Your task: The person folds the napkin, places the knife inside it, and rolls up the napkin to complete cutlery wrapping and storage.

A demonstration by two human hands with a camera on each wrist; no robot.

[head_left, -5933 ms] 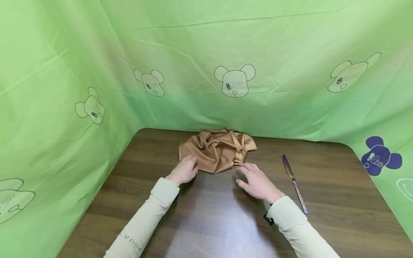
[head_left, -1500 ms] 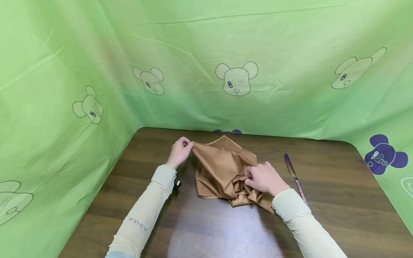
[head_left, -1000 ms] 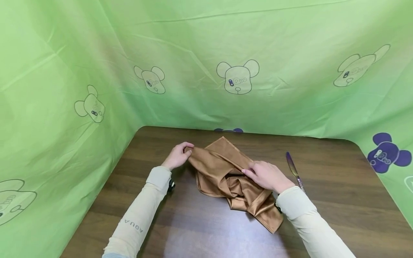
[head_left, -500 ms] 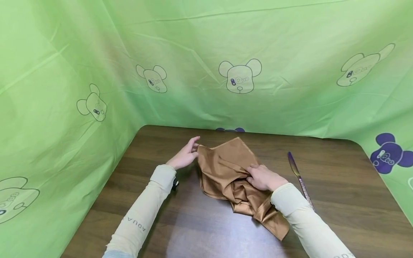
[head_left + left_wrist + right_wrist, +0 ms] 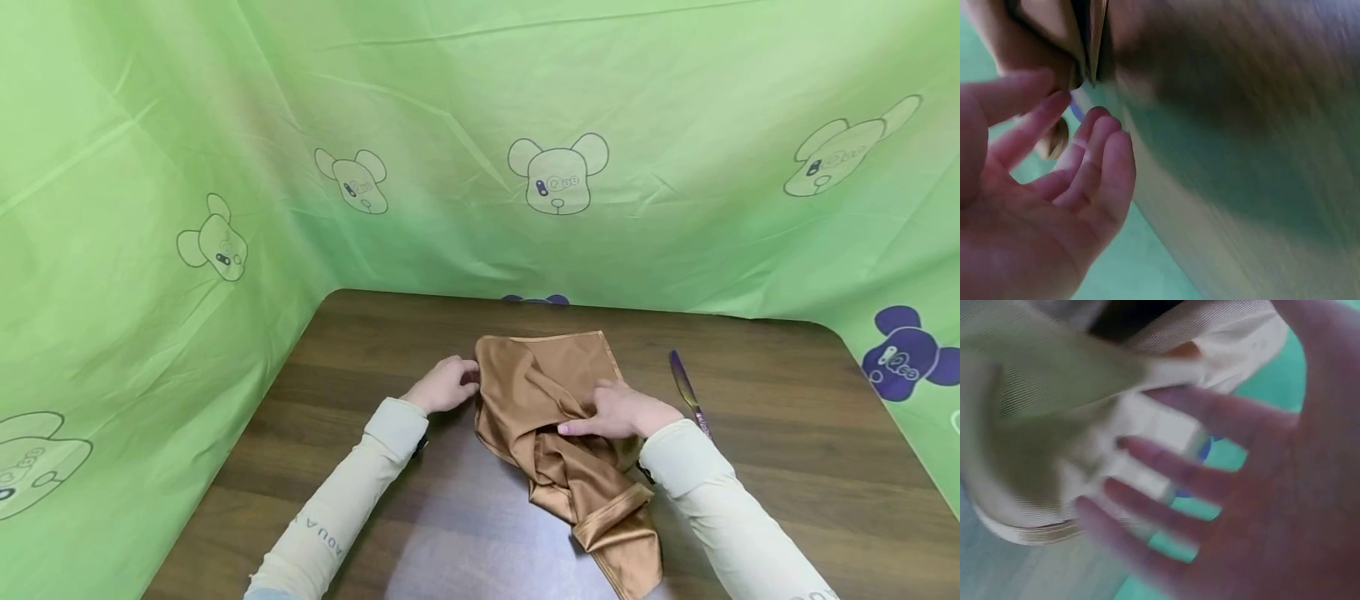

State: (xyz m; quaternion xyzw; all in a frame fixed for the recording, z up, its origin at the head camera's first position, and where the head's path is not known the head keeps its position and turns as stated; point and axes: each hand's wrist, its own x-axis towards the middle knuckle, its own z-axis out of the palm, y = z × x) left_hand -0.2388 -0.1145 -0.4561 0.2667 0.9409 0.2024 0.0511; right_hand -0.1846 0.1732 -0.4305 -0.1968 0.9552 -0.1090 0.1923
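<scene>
A crumpled brown satin cloth [image 5: 517, 383] with hemmed edges lies on the wooden table, its near end trailing toward the front. My left hand [image 5: 444, 385] is at the cloth's left edge. In the left wrist view, its thumb and forefinger lie close to a fold, while the other fingers [image 5: 1119, 162] are loosely bent; whether the tips touch the fabric is hard to tell. Over the cloth's right side is my right hand [image 5: 618, 410], thumb spread. The right wrist view shows its fingers [image 5: 1166, 469] extended and apart against the pale-looking, blurred fabric.
To the right of the cloth lies a table knife [image 5: 683, 385] with a purple-gold blade; my right sleeve [image 5: 697, 467] covers part of its handle. Green printed fabric [image 5: 450, 167] hangs around the back and sides of the brown table [image 5: 360, 333].
The cloth has been drawn nearer and spread from a bunch at the back. Lately its far corner swung right and its near end slid forward. The left hand loosened its pinch and moved nearer.
</scene>
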